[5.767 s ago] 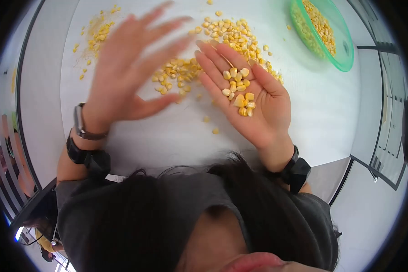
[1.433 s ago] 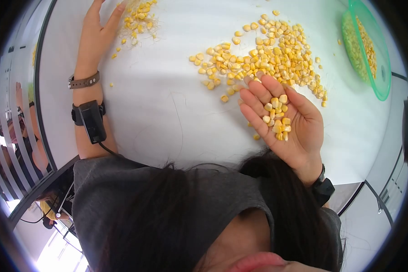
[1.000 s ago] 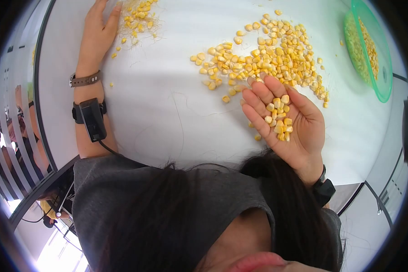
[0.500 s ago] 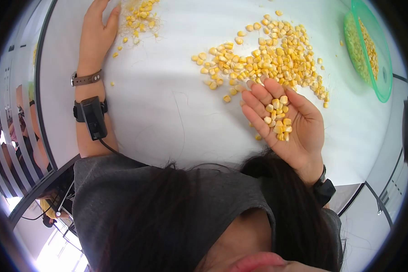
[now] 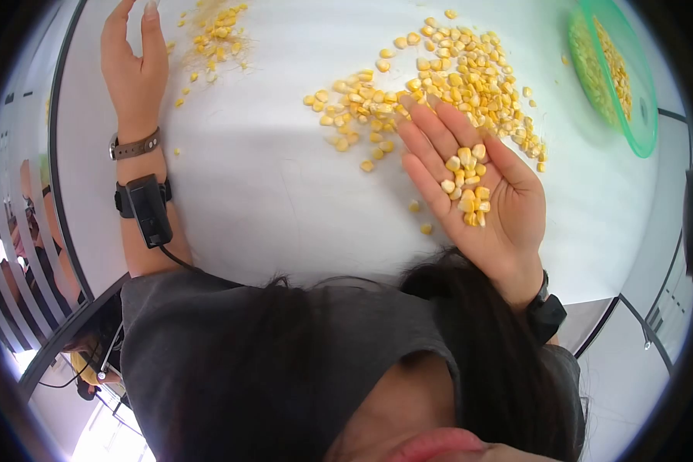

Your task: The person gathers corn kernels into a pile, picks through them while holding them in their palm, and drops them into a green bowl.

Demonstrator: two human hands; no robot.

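My right hand (image 5: pixel 511 225) is turned palm up, with several loose yellow corn kernels (image 5: pixel 468 185) resting in its cupped palm. Its fingertips reach to the near edge of a spread-out heap of corn kernels (image 5: pixel 470 81) on the white table. At the upper left, my left hand (image 5: pixel 136 73) has its thumb and a finger apart, with nothing seen between them; some fingertips are cut off by the frame's top edge. Just right of it lies a small pile of yellow corn bits and corn silk (image 5: pixel 219 35).
A green plastic basket (image 5: pixel 645 131) with corn kernels inside stands at the upper right. A few stray kernels (image 5: pixel 426 229) lie on the white table (image 5: pixel 285 208) near my right hand. A cable runs from the black device (image 5: pixel 150 212) on my left forearm.
The view has shifted slightly, so the table's contents sit further left and higher. My left hand has drawn a little left, away from the small pile. The kernels remain in my right palm.
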